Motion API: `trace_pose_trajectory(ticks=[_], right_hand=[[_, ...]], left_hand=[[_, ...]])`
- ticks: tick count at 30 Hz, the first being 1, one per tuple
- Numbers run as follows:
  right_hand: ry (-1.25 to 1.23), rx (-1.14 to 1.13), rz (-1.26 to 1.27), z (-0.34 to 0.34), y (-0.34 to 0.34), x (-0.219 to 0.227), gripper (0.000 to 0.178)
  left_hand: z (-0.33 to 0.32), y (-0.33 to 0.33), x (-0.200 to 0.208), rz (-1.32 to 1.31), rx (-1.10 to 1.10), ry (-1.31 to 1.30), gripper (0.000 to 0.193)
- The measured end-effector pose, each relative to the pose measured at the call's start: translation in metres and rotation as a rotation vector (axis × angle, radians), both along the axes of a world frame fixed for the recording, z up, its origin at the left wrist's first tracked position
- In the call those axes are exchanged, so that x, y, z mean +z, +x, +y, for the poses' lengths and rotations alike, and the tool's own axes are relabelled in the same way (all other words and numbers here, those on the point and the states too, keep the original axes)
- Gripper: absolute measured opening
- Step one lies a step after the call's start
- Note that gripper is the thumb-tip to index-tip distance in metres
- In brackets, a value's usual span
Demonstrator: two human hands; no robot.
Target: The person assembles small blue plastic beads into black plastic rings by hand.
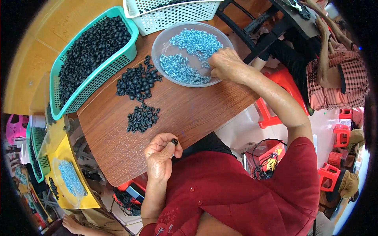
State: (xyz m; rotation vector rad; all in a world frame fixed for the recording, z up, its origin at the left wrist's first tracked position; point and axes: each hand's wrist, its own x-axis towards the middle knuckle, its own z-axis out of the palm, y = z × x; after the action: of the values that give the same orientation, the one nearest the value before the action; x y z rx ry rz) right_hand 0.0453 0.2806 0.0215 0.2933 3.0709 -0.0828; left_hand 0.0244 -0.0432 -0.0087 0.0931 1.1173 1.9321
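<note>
My left hand (pixel 160 156) is closed over the near edge of the brown table. Between its thumb and fingers it pinches a small black ring-like part (pixel 174 141). My right hand (pixel 228 65) reaches over the right rim of a clear round bowl (pixel 157 39), its fingers curled down and the fingertips partly hidden. In the bowl lie two heaps of small shiny light-blue pieces (pixel 195 41), too small to name. On the table left of the bowl are a pile of rounded black parts (pixel 138 82) and a nearer pile of smaller black parts (pixel 142 118).
A teal basket (pixel 100 65) full of black parts stands at the far left, a white basket (pixel 173 17) behind the bowl. At right, a person in a checked shirt (pixel 338 82) sits near a red stool (pixel 281 86). Another tray of blue pieces (pixel 71 179) is at lower left.
</note>
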Motion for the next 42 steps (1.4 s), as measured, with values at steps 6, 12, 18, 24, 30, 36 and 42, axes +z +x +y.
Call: trace_pose_trajectory(ticks=[6, 12, 18, 24, 30, 36, 42], right_hand=[[-0.107, -0.022, 0.064, 0.008, 0.007, 0.002, 0.013], [-0.535, -0.127, 0.196, 0.009, 0.013, 0.007, 0.010], [-0.703, -0.192, 0.169, 0.009, 0.009, 0.002, 0.007], [-0.763, -0.148, 0.227, 0.011, 0.011, -0.007, 0.006], [-1.151, -0.261, 0.304, -0.031, 0.017, 0.023, 0.007], [-1.507, -0.122, 0.225, -0.080, 0.017, 0.029, 0.013], [-1.736, -0.141, 0.114, -0.121, 0.008, 0.015, 0.016]], left_hand=[[-0.004, -0.001, -0.004, -0.018, 0.005, 0.027, 0.018], [-0.004, -0.001, -0.002, -0.026, 0.005, 0.017, 0.019], [-0.005, -0.001, -0.004, -0.029, 0.009, 0.032, 0.019], [-0.006, -0.003, -0.004, -0.018, -0.009, 0.052, 0.019], [0.003, -0.012, 0.007, -0.077, 0.002, 0.081, 0.016], [0.018, -0.022, 0.018, 0.060, 0.111, -0.004, 0.013], [0.021, -0.026, 0.026, 0.471, 0.188, -0.140, 0.022]])
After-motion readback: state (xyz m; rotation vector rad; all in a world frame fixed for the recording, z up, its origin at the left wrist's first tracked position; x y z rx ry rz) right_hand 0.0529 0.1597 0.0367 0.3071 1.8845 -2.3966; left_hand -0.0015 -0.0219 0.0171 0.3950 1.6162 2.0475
